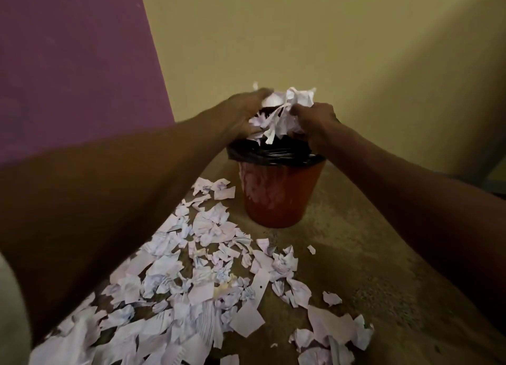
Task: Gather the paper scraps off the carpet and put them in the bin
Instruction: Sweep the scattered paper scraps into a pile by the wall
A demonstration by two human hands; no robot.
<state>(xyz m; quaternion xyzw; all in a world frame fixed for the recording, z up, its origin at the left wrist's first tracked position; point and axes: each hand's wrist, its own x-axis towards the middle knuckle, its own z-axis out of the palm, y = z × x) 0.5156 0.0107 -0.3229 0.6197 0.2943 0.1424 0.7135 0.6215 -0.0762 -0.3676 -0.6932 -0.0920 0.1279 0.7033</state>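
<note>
A red bin (275,194) with a black liner bag (273,151) folded over its rim stands on the brownish carpet (356,268) by the wall. Directly above its mouth, my left hand (243,112) and my right hand (315,118) press a bundle of crumpled white paper scraps (282,112) between them. Some scraps of the bundle dangle down to the liner. Several more torn and crumpled paper scraps (191,282) lie spread over the carpet in front of the bin, thickest at the lower left.
A purple wall panel (68,63) rises on the left and a yellow wall (328,49) stands behind the bin. A dark edge of furniture (495,183) shows at the far right. Bare carpet lies to the right of the bin.
</note>
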